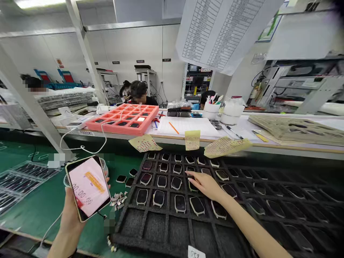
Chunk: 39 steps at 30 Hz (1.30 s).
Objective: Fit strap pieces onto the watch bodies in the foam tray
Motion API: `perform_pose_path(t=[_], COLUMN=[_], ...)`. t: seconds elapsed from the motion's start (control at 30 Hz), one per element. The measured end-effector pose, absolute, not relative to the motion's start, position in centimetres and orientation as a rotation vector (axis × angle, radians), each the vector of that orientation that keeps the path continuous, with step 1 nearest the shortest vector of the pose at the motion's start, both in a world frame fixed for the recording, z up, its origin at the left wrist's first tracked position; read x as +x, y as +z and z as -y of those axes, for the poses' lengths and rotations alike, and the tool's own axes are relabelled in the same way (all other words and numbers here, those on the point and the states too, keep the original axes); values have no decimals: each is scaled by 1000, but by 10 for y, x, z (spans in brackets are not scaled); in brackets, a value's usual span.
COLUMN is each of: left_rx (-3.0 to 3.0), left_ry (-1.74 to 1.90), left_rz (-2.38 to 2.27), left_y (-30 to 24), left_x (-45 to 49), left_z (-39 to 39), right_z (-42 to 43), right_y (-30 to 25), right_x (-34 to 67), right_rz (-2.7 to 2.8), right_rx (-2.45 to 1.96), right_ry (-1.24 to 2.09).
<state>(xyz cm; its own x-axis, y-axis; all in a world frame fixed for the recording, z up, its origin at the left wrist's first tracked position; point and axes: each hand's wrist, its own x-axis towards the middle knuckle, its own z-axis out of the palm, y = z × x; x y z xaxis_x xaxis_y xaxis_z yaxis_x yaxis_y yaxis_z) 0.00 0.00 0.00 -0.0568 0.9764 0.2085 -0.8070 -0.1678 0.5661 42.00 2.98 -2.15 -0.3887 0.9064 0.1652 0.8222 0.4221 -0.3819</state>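
Observation:
My left hand (pixel 70 215) is wrapped round a smartphone (pixel 88 187) with a pink screen, held upright over the green mat at the lower left; a white cable hangs from it. My right hand (pixel 205 184) lies flat with fingers stretched out over a black foam tray (pixel 166 229), fingertips resting on one of the several watch cases (pixel 176 182) set in its cells. Nothing is gripped in that hand.
A red compartment tray (pixel 125 120), papers, an orange pen and white cups sit on the raised shelf behind. Yellow sticker sheets (pixel 192 139) hang off its edge. Loose watch cases and small parts (pixel 119 199) lie on the green mat. Other people sit at the benches beyond.

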Motion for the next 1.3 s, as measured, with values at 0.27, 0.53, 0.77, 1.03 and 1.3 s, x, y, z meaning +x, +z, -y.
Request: perform_pose_path(t=[0.27, 0.53, 0.77, 1.03, 1.3], left_rx=[827, 852, 828, 859, 817], left_ry=[1460, 1494, 1512, 1450, 1462], left_rz=[-555, -575, -589, -573, -518], left_y=[7, 5, 5, 11, 2], left_x=[-18, -12, -8, -9, -11], left_z=[6, 5, 8, 7, 5], right_z=[-28, -29, -29, -28, -29], right_y=[-23, -27, -28, -25, -29], right_x=[420, 420, 420, 420, 421], right_rz=[2338, 2344, 2348, 2343, 2346], right_rx=[-1494, -1474, -1472, -1471, -1471], right_ry=[301, 239, 226, 245, 245])
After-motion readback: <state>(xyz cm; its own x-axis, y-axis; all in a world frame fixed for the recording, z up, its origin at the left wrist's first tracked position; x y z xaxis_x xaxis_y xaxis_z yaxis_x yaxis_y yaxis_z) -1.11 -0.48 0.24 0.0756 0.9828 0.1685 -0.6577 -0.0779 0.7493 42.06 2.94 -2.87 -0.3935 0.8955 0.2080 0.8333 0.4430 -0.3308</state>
